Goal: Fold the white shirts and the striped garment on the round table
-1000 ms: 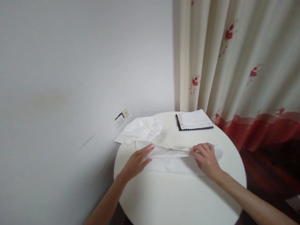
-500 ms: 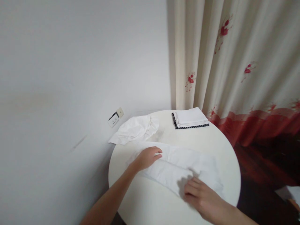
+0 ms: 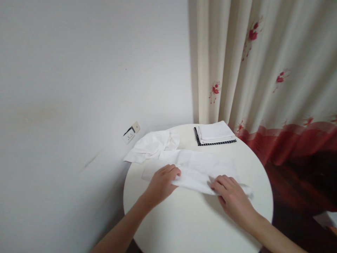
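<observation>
We see a white cloth [image 3: 193, 161] lying spread across the middle of the round tabletop [image 3: 181, 219], its near edge bunched and lifted a little between our two hands. Our left hand [image 3: 165, 181] is curled narrow, thumb against fingers, with that near edge pinched in it; our right hand [image 3: 230, 195] is likewise drawn in around the same edge, near the cloth's right end, though its thumb tip is partly hidden, so we cannot tell how firm that pinch is. By its thin folds and soft creases we judge the cloth light and limp, with no stiffness of its own: it should sag between two holds, wrinkle readily, and slide easily over the smooth top. Nothing about it looks fragile. We would take hold by the edge, with fingertips and thumb, one hand toward each end, keeping a light tension so that the middle does not droop; a grip in the centre would likely only gather creases. Just beyond the cloth, toward the wall, lies a crumpled white fabric [image 3: 151, 144], and farther back sits a folded white fabric [image 3: 217, 131] upon a dark patterned piece [image 3: 218, 143].
</observation>
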### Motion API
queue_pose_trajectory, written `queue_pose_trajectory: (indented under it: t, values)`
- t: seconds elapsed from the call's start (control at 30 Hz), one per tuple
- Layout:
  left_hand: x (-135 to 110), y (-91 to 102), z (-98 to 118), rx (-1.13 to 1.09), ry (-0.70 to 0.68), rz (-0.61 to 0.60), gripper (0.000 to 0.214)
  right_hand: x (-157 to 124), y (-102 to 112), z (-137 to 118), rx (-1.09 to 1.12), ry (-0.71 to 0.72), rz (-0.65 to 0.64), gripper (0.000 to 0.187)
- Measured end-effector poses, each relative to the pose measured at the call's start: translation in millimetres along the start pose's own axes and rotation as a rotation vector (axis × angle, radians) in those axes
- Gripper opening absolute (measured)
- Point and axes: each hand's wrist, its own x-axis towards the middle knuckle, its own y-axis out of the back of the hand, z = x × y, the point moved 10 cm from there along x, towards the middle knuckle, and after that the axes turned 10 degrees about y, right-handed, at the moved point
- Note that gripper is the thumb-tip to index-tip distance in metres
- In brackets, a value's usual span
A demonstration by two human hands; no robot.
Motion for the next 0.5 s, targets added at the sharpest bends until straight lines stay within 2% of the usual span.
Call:
queue_pose_trajectory:
  t: [0.1, 0.13, 0.2, 0.27, 0.33, 0.4, 0.43, 0.5]
  values:
    - [-17, -16.2, -5, -0.112, -0.022, -0.253, 0.016, -3, -2, -7, 0.169, 0.064, -0.110, 0.010]
    - [-18, -21.5, -10, -0.143, -0.016, -0.287, 0.015, -3, -5, -4, 0.211, 0.051, -0.129, 0.008]
    - [-12, -26.8, -22, -0.170, 0.001, -0.225, 0.016, 0, -11, 9, 0.220, 0.000, -0.109, 0.015]
    - [-1, -36.5, -31, -0.177, -0.003, -0.164, 0.030, 6, -20, 22, 0.175, -0.044, -0.101, 0.029]
    - [5, -58.8, -30, -0.179, -0.033, -0.253, 0.049, 12, -34, 30, 0.146, -0.072, -0.166, 0.040]
    - [4, -78.1, -24, -0.145, -0.053, -0.372, 0.054, 14, -43, 30, 0.154, -0.086, -0.231, 0.033]
    - [2, -81.9, -20, -0.114, -0.057, -0.400, 0.051, 14, -45, 26, 0.168, -0.072, -0.241, 0.026]
    - [-5, -76.7, -11, -0.043, -0.067, -0.387, 0.042, 12, -42, 10, 0.178, 0.004, -0.198, 0.017]
